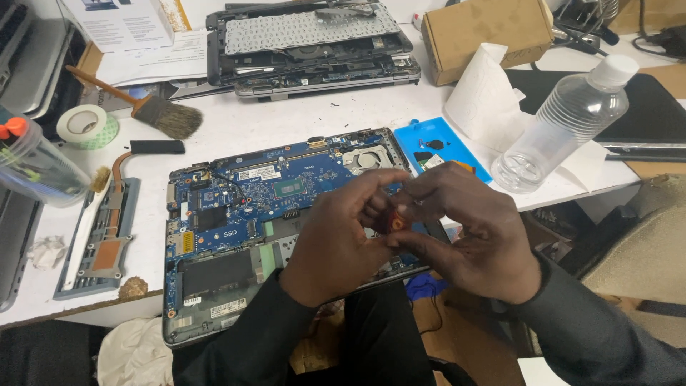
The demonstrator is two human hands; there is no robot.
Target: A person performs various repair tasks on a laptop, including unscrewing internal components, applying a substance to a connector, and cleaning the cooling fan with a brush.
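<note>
Where the hands meet: both come together just above the front edge of the opened laptop [236, 236], pinching one small red-and-orange object [395, 222] between them.
Left hand [336, 239]: fingers curled closed around the near side of the small object, thumb and forefinger pressed on it.
Right hand [471, 236]: fingers bent inward, fingertips closed on the far side of the same object; what kind of part or tool it is, I cannot tell, as most of it is hidden.
Laptop state: bottom cover is off, blue circuit board [271, 193] bare, fan [364, 159] exposed at the upper right, a dark slot empty at the lower left.
Done so far, as I judge it: the machine is already opened, and a copper heat pipe assembly [107, 229] lies apart on a grey panel to the left, so disassembly looks well along.
Left to do, as I judge it: the board is still seated in its shell, and nothing shows it closed up again.
Blue tray [457, 154]: just beyond the right hand, holding a few small dark parts.
Brush [153, 111]: lying on the tabletop [286, 114] behind the laptop, near a tape roll [87, 126].
Water bottle [564, 125]: clear, lying tilted at the right on white paper towel [486, 100].
Far side: a stack of other dismantled laptops [314, 43] and a cardboard box [486, 32].
</note>
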